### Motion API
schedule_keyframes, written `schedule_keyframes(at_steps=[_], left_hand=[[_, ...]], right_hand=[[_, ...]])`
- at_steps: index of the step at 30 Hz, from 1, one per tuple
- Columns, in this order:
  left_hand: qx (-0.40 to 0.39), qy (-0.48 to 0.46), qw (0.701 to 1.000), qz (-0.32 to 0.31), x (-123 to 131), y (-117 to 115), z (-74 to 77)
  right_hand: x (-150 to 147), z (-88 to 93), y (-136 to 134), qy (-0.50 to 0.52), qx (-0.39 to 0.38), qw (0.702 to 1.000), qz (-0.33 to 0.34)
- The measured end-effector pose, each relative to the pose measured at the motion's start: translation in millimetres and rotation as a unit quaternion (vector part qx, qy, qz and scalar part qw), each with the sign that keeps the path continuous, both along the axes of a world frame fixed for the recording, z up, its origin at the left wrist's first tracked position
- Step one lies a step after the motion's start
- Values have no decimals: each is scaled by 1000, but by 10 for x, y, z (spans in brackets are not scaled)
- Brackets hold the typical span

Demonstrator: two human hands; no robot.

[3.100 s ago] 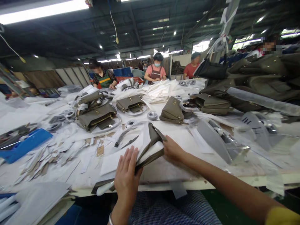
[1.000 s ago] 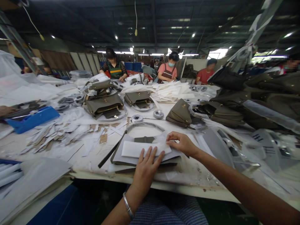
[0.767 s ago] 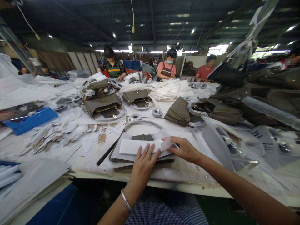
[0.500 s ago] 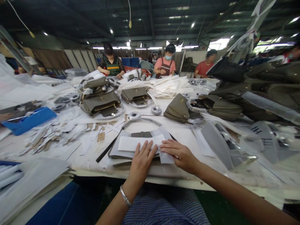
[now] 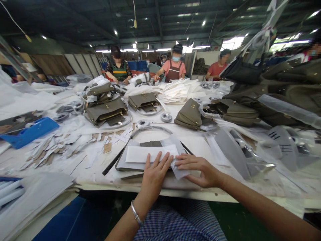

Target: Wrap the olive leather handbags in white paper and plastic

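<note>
White and soft-looking, a padding strip [image 5: 139,154] lies flat under the fingertips of the left hand [image 5: 154,177], whose fingers are spread and pressed down near the strip's right end. The strip rests on a pale sheet [image 5: 180,147] over an olive bag [image 5: 151,144], laid on the bench [image 5: 199,142] just ahead of both hands. Close beside it, the right hand [image 5: 200,170] stretches its fingers out side by side, thumb set apart, over a loose, filmy piece [image 5: 180,172] at the strip's end. From here I can't tell whether it pinches that film or only touches it.

The step in hand looks to me like smoothing the film by the strip while the left hand acts as a weight. The next move, I'd judge, calls for steady pressure from the left and a light, even sweep from the right, so nothing creases or slides.

Left of the left hand, a dark strap [image 5: 115,160] pokes out; beyond both hands arcs a wrapped handle [image 5: 152,128].
</note>
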State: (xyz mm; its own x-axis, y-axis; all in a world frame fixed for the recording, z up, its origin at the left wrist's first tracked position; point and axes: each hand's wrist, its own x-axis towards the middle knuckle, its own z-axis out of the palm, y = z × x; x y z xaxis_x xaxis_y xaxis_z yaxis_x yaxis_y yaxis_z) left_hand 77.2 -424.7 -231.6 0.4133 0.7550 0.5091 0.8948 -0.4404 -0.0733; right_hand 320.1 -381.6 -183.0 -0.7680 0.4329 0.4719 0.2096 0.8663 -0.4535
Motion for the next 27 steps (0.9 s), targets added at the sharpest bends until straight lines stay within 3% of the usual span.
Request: schedule_keyframes(at_steps=[3, 5, 8, 10, 13, 15, 21, 24, 27], left_hand=[[5, 1, 1000, 10, 6, -1, -1], [12, 4, 1000, 12, 12, 4, -4], [32, 7, 999, 11, 13, 22, -26], [45, 11, 999, 14, 11, 33, -43], [52, 18, 998, 19, 10, 35, -52], [52, 18, 998, 19, 11, 29, -45], [39, 4, 999, 10, 0, 27, -38], [22, -9, 1000, 3, -7, 32, -50], [-8, -20, 1000, -2, -11, 22, -37]], right_hand=[[-90, 288, 181, 26, -68, 995, -65], [-285, 374, 399, 13, -60, 992, -110], [-658, 329, 759, -104, -8, 988, -110], [-851, 250, 934, -224, 13, 969, -104], [-974, 159, 1044, -358, 22, 927, -110], [-988, 128, 1059, -388, 23, 913, -127], [-1023, 85, 1164, -391, 4, 904, -176], [-917, 93, 1147, -357, -5, 920, -162], [-619, 89, 862, -204, -19, 964, -169]])
